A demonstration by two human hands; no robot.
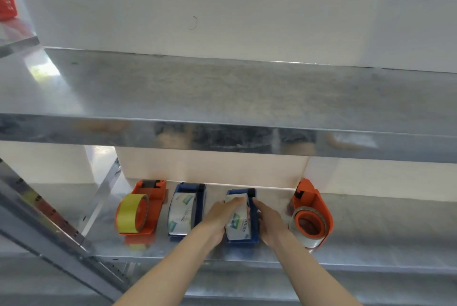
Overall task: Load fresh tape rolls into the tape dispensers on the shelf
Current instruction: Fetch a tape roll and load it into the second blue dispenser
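On the lower galvanised metal shelf (371,231), four dispensers in a row; white printed tape roll (238,225) sits in the third, a blue plastic dispenser (243,242); left hand (220,216) curls over the roll's top; right hand (269,221) clasps the dispenser's right wall; neighbours: orange dispenser with yellow roll (138,214), second blue dispenser (186,209), orange dispenser with clear roll (312,219)

Left white roll (181,214), in left blue dispenser (199,208): dark lettering beside green-blue logo patches, too blurred to read. Right white roll (237,227), in right blue dispenser (255,231): same print, equally unreadable. Nothing else lettered
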